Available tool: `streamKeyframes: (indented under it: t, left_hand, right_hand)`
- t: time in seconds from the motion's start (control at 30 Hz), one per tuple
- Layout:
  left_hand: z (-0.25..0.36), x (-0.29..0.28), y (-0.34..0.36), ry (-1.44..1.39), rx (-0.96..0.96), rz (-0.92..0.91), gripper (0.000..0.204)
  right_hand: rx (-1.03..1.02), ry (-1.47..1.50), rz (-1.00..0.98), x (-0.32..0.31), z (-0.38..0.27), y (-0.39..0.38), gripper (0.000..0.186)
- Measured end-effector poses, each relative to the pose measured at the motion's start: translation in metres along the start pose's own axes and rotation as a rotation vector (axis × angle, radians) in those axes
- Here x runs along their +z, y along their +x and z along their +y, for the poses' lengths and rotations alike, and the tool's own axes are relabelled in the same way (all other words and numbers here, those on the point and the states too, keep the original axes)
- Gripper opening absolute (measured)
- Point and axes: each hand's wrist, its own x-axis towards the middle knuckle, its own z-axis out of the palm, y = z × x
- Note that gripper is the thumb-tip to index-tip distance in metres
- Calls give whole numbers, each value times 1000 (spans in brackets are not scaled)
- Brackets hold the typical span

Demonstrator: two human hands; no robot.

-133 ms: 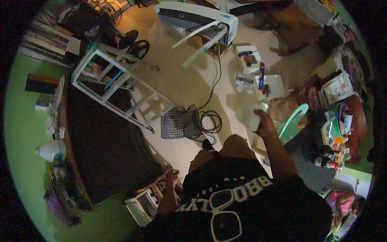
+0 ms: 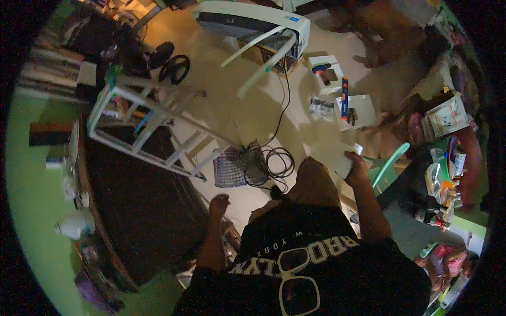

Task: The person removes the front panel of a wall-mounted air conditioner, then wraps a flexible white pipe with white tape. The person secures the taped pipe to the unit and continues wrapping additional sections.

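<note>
My left hand (image 2: 219, 205) is raised over the floor between the dark bedding (image 2: 137, 210) and my body, fingers curled; what they hold, if anything, is unclear. My right hand (image 2: 356, 171), at right of my legs, is closed round a pale object (image 2: 343, 164), blurred and partly hidden. A green plastic chair (image 2: 390, 160) stands beside that hand. Ahead of my legs lie a woven mat or bag (image 2: 232, 168) and a coiled black cable (image 2: 278, 166).
A metal ladder (image 2: 142, 142) leans at left. Ahead are a white appliance (image 2: 247, 21), open boxes (image 2: 356, 118) with tools and a plastic packet (image 2: 321, 108). Cluttered items (image 2: 448, 174) line the right, where a person in pink (image 2: 450, 258) is at lower right.
My left hand has risen and come out over the floor. My right hand has moved right and slightly down with the pale object. One of my knees has come forward.
</note>
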Motion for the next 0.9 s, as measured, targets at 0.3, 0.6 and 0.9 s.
streamKeyframes:
  t: [0.3,0.6,0.9]
  left_hand:
    - [415,-44,236,192,686,83,27]
    - [719,81,479,639,1047,335,56]
    - [796,147,491,452,634,-177,61]
  right_hand:
    - [-74,34,374,-54,-73,228,34]
    - [101,-251,80,37,-99,617,52]
    - [72,30,-110,110,-79,745,57]
